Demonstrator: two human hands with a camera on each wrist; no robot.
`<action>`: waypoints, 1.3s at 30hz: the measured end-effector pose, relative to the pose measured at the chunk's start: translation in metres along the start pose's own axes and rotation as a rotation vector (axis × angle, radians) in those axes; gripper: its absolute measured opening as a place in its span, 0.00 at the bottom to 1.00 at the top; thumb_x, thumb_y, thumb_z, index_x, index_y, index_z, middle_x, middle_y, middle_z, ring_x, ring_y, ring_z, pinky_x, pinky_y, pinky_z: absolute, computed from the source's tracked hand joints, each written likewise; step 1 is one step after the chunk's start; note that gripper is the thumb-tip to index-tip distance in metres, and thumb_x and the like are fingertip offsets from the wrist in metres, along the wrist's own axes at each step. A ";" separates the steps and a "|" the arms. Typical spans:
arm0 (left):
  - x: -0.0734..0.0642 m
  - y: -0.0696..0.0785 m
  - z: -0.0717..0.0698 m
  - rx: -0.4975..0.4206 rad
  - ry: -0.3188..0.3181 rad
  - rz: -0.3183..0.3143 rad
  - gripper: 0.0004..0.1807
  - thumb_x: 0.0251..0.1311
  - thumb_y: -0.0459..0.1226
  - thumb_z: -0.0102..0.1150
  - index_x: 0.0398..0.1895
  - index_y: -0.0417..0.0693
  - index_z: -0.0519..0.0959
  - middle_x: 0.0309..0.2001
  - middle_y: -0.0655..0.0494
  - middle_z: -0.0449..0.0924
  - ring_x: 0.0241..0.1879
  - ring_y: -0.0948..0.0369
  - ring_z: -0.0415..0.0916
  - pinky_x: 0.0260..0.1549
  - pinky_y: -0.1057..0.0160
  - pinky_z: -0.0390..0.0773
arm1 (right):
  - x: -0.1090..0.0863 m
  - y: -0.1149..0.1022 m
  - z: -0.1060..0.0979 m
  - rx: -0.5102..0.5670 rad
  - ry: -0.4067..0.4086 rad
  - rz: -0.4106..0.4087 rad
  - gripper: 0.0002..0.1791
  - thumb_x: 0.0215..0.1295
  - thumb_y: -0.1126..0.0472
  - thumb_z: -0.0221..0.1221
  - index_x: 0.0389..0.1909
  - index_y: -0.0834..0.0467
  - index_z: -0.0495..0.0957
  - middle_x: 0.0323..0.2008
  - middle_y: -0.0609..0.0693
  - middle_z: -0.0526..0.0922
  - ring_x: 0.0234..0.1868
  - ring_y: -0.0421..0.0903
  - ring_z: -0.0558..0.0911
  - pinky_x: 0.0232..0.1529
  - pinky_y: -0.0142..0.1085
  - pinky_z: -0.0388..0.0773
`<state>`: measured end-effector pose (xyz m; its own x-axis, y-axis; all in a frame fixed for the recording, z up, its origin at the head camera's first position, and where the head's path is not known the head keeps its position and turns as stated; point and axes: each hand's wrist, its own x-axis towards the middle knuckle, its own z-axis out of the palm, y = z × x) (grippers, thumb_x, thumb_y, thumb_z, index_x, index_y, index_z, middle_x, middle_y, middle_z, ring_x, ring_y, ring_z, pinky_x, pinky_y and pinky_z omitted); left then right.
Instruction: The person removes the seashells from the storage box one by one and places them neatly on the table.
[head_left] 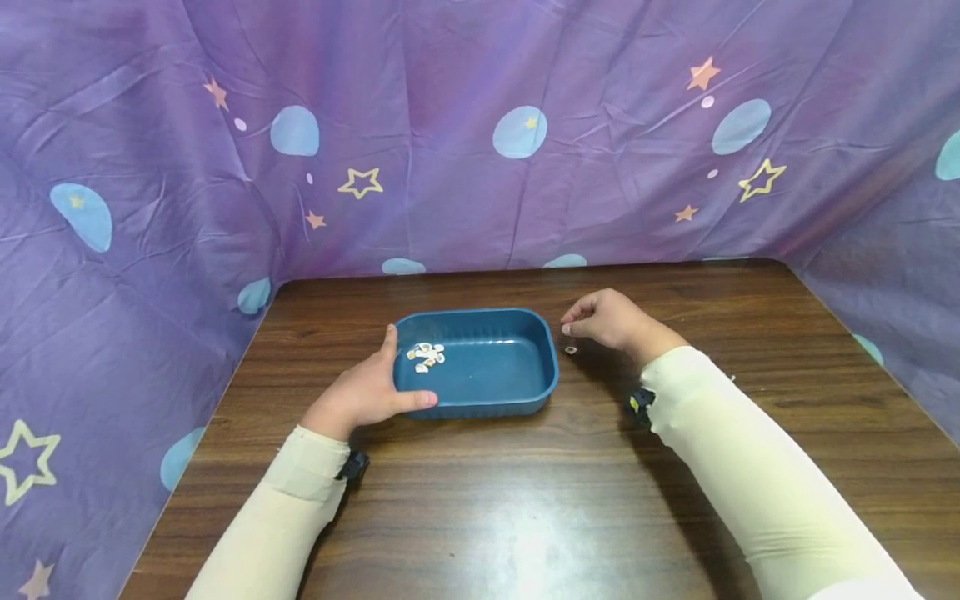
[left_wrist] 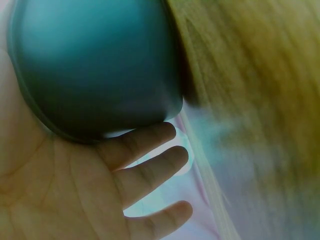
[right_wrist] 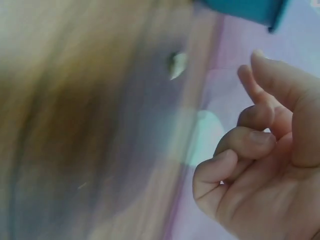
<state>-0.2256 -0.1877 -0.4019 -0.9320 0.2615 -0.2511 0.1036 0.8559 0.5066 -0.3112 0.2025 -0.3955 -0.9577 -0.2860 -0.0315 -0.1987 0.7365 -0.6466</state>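
A blue rectangular plastic basin (head_left: 487,408) stands on the table, with several small white shell-like pieces (head_left: 426,357) gathered at its left end. My left hand (head_left: 367,387) rests against that end, its thumb along the near rim and its fingers spread by the left side. In the left wrist view, straight fingers (left_wrist: 150,175) extend past the basin wall (left_wrist: 100,75). To the right of the basin, my right hand (head_left: 607,321) hovers near one loose white piece (head_left: 571,350). Thumb and index finger are close together with nothing visible between them; the other fingers bend loosely.
The brown wood-grain table (head_left: 465,500) ends at a purple curtain (head_left: 450,208) with stars and blue shapes, which hangs behind it and at both sides. Dark wrist cameras (head_left: 642,402) are strapped over the pale sleeves (head_left: 720,433).
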 end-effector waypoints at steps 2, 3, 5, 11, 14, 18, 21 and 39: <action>0.000 0.000 0.000 0.002 0.002 0.001 0.76 0.58 0.69 0.67 0.84 0.41 0.24 0.82 0.32 0.49 0.77 0.36 0.61 0.72 0.37 0.67 | 0.001 -0.007 0.000 0.034 0.030 -0.027 0.11 0.68 0.61 0.69 0.45 0.64 0.89 0.36 0.51 0.91 0.37 0.40 0.80 0.42 0.34 0.76; 0.000 0.000 0.000 0.003 0.004 0.002 0.76 0.58 0.70 0.67 0.84 0.41 0.24 0.82 0.32 0.50 0.77 0.36 0.62 0.72 0.38 0.67 | 0.002 -0.011 0.000 0.056 0.037 -0.038 0.11 0.68 0.61 0.69 0.46 0.64 0.89 0.36 0.51 0.91 0.38 0.40 0.80 0.42 0.33 0.76; 0.000 -0.001 0.001 0.004 0.008 0.004 0.76 0.58 0.69 0.67 0.84 0.40 0.24 0.82 0.32 0.50 0.77 0.36 0.62 0.71 0.38 0.67 | 0.002 -0.020 0.002 0.104 0.040 -0.069 0.12 0.69 0.61 0.68 0.47 0.65 0.89 0.35 0.51 0.91 0.36 0.41 0.81 0.39 0.32 0.77; 0.000 -0.001 0.001 0.003 0.017 0.014 0.76 0.58 0.68 0.67 0.84 0.39 0.25 0.82 0.32 0.50 0.77 0.36 0.62 0.72 0.38 0.67 | -0.001 -0.053 0.013 0.273 0.030 -0.121 0.12 0.69 0.64 0.68 0.47 0.68 0.87 0.23 0.45 0.80 0.23 0.37 0.75 0.24 0.29 0.72; 0.000 0.000 0.001 0.003 0.017 0.013 0.76 0.58 0.68 0.68 0.84 0.39 0.26 0.82 0.32 0.50 0.77 0.37 0.62 0.72 0.38 0.67 | -0.002 -0.068 0.020 0.291 0.031 -0.150 0.12 0.68 0.64 0.69 0.47 0.68 0.88 0.21 0.43 0.76 0.21 0.36 0.70 0.23 0.30 0.68; 0.000 0.000 0.001 -0.001 0.020 0.007 0.76 0.58 0.68 0.68 0.85 0.39 0.26 0.82 0.31 0.51 0.77 0.37 0.62 0.72 0.38 0.67 | 0.000 -0.082 0.030 0.291 0.033 -0.194 0.11 0.67 0.64 0.70 0.46 0.66 0.89 0.19 0.42 0.74 0.23 0.37 0.69 0.24 0.30 0.66; 0.001 0.000 0.001 -0.005 0.019 0.004 0.76 0.57 0.69 0.68 0.85 0.39 0.26 0.82 0.31 0.51 0.77 0.37 0.63 0.72 0.38 0.67 | 0.004 -0.089 0.040 0.299 0.028 -0.206 0.11 0.66 0.64 0.71 0.45 0.66 0.89 0.17 0.42 0.72 0.21 0.37 0.68 0.23 0.30 0.65; 0.002 0.000 0.000 0.009 -0.005 0.007 0.75 0.59 0.69 0.66 0.84 0.38 0.25 0.82 0.30 0.51 0.77 0.37 0.63 0.71 0.37 0.67 | 0.020 -0.123 0.090 0.279 -0.066 -0.183 0.10 0.68 0.58 0.70 0.45 0.58 0.91 0.20 0.43 0.74 0.25 0.40 0.70 0.29 0.32 0.68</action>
<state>-0.2274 -0.1872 -0.4019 -0.9296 0.2693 -0.2516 0.1130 0.8582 0.5007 -0.2871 0.0509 -0.3848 -0.8941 -0.4438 0.0608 -0.2925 0.4757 -0.8295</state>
